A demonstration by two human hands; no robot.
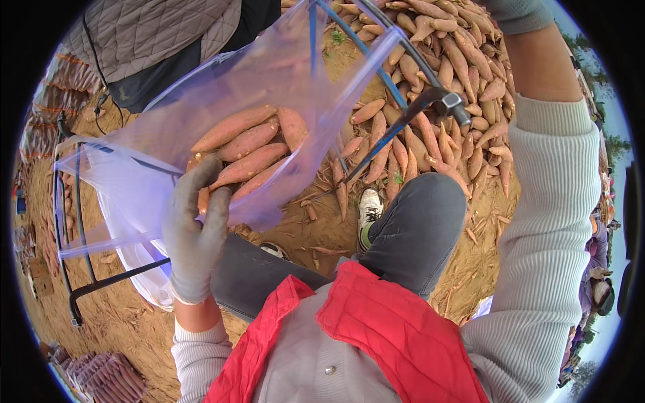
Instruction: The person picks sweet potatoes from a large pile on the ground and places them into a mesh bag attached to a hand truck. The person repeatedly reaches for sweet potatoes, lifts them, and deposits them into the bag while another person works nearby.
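My left hand (196, 237), in a pale grey work glove, reaches into the mouth of a translucent purple plastic bag (252, 70). Its fingers and thumb curve over the near end of several sweet potatoes (252, 163) inside the bag. An orange-skinned one shows between finger and thumb; whether it is gripped cannot be made out. The bag is stretched over a dark metal frame (121, 272) with blue bars. At the top right edge, my right hand (519, 15), also gloved, is mostly cut off, above the heap of sweet potatoes (453, 70); its fingers are out of view.
A metal bar with a square end (451, 101) juts towards the heap. Another person's quilted jacket (156, 35) is close at the upper left. Filled bags (108, 378) are stacked at the lower left, with more stacks (60, 95) farther off. My shoe (370, 211) rests on bare soil.
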